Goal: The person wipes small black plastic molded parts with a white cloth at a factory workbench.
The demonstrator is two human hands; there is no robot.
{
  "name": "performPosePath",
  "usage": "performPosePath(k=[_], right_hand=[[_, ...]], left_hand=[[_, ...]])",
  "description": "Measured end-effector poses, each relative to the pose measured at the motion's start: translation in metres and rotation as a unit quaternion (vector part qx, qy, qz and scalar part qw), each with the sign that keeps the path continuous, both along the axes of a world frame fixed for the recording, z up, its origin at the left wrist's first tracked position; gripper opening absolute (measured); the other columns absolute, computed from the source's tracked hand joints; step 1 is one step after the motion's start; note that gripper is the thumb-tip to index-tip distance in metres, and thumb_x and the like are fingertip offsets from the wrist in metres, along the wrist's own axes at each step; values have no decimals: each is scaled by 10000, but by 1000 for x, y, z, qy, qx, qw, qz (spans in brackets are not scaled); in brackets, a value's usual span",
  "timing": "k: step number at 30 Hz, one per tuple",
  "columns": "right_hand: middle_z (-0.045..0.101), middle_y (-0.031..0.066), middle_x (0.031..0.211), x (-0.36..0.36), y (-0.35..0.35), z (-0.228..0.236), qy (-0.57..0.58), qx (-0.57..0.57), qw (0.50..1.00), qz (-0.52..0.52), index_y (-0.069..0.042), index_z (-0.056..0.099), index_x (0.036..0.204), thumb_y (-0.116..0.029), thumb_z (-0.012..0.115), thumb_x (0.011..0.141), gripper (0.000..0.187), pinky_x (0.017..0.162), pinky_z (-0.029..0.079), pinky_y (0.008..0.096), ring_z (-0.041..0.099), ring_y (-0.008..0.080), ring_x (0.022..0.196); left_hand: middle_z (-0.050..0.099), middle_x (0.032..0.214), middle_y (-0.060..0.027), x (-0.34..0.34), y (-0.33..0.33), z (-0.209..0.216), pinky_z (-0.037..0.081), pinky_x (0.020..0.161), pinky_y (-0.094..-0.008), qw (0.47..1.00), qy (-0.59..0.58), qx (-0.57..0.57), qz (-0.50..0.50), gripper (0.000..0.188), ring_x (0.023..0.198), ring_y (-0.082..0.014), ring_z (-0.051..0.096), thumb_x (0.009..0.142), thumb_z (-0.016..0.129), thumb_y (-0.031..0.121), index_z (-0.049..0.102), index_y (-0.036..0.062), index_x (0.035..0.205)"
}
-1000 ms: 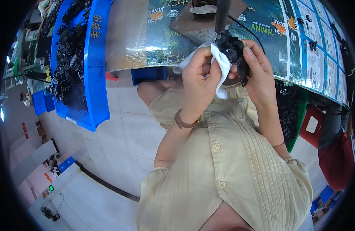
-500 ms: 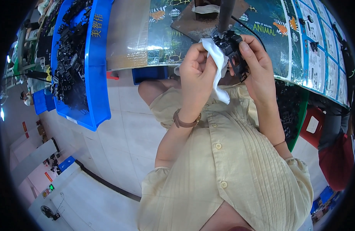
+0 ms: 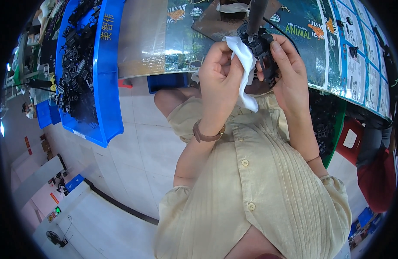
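Between my hands, near the table's front edge, is a black plastic part (image 3: pixel 264 54) with an open frame. My right hand (image 3: pixel 289 71) grips it from the right, thumb on its near face. In my left hand (image 3: pixel 220 75) a white cloth (image 3: pixel 244 64) is pinched between thumb and curled fingers, its lower end hanging free. The cloth lies against the left side of the part. A dark upright rod (image 3: pixel 256 19) comes down from above, its tip at the top of the part; whether they touch I cannot tell.
A blue bin (image 3: pixel 107 82) full of black plastic parts (image 3: pixel 76 64) stands to the left. The table (image 3: pixel 143 47) has printed sheets under a clear cover. A brown metal plate (image 3: pixel 207 26) sits behind the rod. At right are a green crate (image 3: pixel 335 138), a red stool (image 3: pixel 352 136) and another person's sleeve (image 3: pixel 376 181).
The black part has shifted slightly up and turned, so its top now meets the rod's tip in view. My right hand has risen a little with it; the cloth's lower end has lifted slightly.
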State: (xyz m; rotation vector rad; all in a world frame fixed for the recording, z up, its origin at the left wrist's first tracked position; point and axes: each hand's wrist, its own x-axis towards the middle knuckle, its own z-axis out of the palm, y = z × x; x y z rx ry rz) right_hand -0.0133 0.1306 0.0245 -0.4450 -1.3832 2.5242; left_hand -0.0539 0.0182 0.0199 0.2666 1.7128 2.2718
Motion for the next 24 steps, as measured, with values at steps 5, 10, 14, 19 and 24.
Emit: performPosePath(k=[5, 10, 14, 19, 24], right_hand=[[554, 47, 774, -1, 0, 1, 0, -2, 1000, 3, -14, 463, 1054, -172, 432, 892, 228, 518, 419, 215, 517, 84, 620], [552, 48, 766, -1, 0, 1, 8, -8, 1000, 4, -16, 462, 1058, -179, 422, 897, 232, 516, 414, 212, 511, 81, 617], [540, 42, 758, -1, -1, 1, 15, -21, 1000, 0, -15, 478, 1009, -175, 445, 888, 203, 518, 430, 211, 501, 74, 623], [529, 35, 756, -1, 1, 0, 26, -26, 999, 8, -16, 493, 958, -177, 476, 876, 181, 521, 451, 213, 493, 67, 628], [538, 33, 775, 0, -1, 1, 22, -27, 999, 1, -15, 494, 965, -178, 477, 876, 187, 523, 449, 212, 494, 66, 631]], left_hand=[[598, 790, -66, -1, -1, 2, 432, 530, -168, 1000, 12, -5, -1, 122, 649, -62, 561, 854, 454, 19, 474, -21, 967], [597, 793, -71, -1, -1, 7, 440, 540, -170, 1000, 18, -8, -2, 126, 660, -70, 569, 858, 450, 23, 468, -27, 972], [599, 793, -76, -1, -1, 6, 445, 547, -171, 999, 32, -10, -4, 129, 664, -76, 575, 862, 446, 26, 463, -29, 977], [600, 799, -76, -2, -2, 6, 444, 547, -172, 1000, 20, -11, -5, 127, 671, -75, 575, 858, 447, 22, 471, -30, 972], [602, 805, -72, 0, -5, 5, 435, 541, -170, 1000, 17, -21, 15, 127, 674, -67, 567, 856, 447, 22, 481, -29, 966]])
